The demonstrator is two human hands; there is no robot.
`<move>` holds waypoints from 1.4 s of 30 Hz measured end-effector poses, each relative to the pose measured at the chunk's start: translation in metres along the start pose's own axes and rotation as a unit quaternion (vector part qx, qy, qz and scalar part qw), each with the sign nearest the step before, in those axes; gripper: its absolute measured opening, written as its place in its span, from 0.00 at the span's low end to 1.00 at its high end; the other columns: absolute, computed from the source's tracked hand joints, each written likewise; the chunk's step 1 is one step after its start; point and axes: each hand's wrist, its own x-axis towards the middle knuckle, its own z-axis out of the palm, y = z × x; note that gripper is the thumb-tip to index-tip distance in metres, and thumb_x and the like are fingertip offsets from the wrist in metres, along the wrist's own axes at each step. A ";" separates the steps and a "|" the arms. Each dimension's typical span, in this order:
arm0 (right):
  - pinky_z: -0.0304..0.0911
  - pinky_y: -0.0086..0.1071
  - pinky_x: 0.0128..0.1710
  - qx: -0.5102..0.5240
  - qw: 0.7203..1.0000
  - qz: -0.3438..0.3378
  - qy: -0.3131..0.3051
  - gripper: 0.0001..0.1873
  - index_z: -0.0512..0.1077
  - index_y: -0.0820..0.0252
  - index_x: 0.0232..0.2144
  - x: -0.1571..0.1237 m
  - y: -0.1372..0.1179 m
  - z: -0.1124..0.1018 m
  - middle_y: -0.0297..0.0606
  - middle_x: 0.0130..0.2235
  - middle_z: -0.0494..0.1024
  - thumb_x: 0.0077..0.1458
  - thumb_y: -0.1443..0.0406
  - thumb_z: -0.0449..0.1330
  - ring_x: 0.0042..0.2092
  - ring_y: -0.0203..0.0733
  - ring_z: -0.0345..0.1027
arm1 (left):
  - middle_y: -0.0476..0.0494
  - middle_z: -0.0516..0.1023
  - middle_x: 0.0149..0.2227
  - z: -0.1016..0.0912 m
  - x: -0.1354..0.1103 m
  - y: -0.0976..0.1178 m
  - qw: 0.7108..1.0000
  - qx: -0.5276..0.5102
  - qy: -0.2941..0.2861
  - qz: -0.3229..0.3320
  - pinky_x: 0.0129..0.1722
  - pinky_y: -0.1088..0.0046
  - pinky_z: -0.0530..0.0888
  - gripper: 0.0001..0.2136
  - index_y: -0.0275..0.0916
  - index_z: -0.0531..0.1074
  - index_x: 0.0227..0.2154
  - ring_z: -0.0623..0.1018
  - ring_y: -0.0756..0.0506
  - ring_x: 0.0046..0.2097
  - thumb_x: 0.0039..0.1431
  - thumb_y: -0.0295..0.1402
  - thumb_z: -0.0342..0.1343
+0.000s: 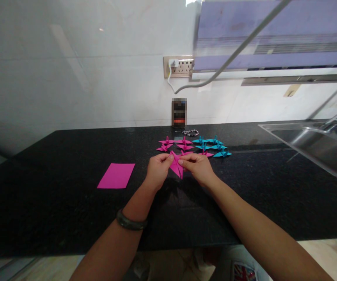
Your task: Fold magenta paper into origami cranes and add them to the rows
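Observation:
Both hands pinch a partly folded pink paper piece (176, 167) just above the black countertop (69, 218). My left hand (157, 170) grips its left upper edge with fingers closed. My right hand (196, 166) grips its right upper edge, thumb and fingers pressed together. The paper's point hangs down between the hands. Just beyond them lie several finished pink paper cranes (174, 144) and several blue paper cranes (213, 146) in rows.
A flat pink paper sheet (116, 175) lies to the left. A dark bead bracelet (190, 132) and a small dark box (179, 112) sit by the wall. A steel sink (314, 144) is at the right. A wall socket (178, 66) has a white plug.

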 end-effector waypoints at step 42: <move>0.55 0.25 0.21 -0.024 0.999 0.032 -0.027 0.14 0.72 0.62 0.27 -0.002 -0.007 -0.001 0.32 0.24 0.72 0.37 0.59 0.64 0.23 0.31 0.59 | 0.43 0.76 0.33 0.006 -0.003 0.007 0.994 -0.064 -0.047 -0.070 0.37 0.72 0.71 0.17 0.34 0.70 0.34 0.75 0.49 0.34 0.36 0.25 0.62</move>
